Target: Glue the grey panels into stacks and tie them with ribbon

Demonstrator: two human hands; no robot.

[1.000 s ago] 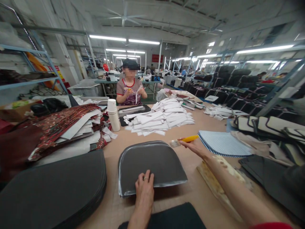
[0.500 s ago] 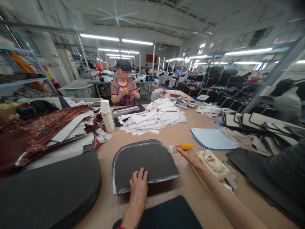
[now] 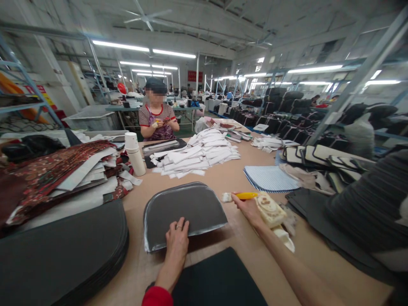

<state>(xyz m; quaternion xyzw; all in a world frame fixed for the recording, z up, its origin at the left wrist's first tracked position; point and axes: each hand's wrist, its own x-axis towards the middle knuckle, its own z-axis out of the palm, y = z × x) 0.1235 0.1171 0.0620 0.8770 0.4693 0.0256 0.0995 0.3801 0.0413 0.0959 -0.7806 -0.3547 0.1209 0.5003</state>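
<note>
My left hand (image 3: pixel 178 238) lies on the near part of a dark grey panel (image 3: pixel 188 204) with a rounded far edge, its fingers stretched over the surface. Whitish smears run along the panel's edges. To the right of the panel, my right hand (image 3: pixel 247 208) is closed around a paintbrush (image 3: pixel 247 196) with a yellow handle. The brush's pale bristles point left, a little apart from the panel's edge. Just beyond that hand sits a cream-coloured, crusted block or container (image 3: pixel 269 209). A dark sheet (image 3: pixel 219 280) lies nearest me, partly under my left forearm.
Stacked dark panels (image 3: pixel 63 250) fill the left front. Patterned red material (image 3: pixel 63 170) and a white cup-topped bottle (image 3: pixel 135 155) stand behind them. White strips (image 3: pixel 200 153) are heaped mid-table, with striped blue pieces (image 3: pixel 270 178) to the right. A co-worker (image 3: pixel 157 114) is across the table.
My right hand has drawn the brush away from the panel's right edge, leaving a gap. My left hand stays on the panel. The whole view has shifted slightly.
</note>
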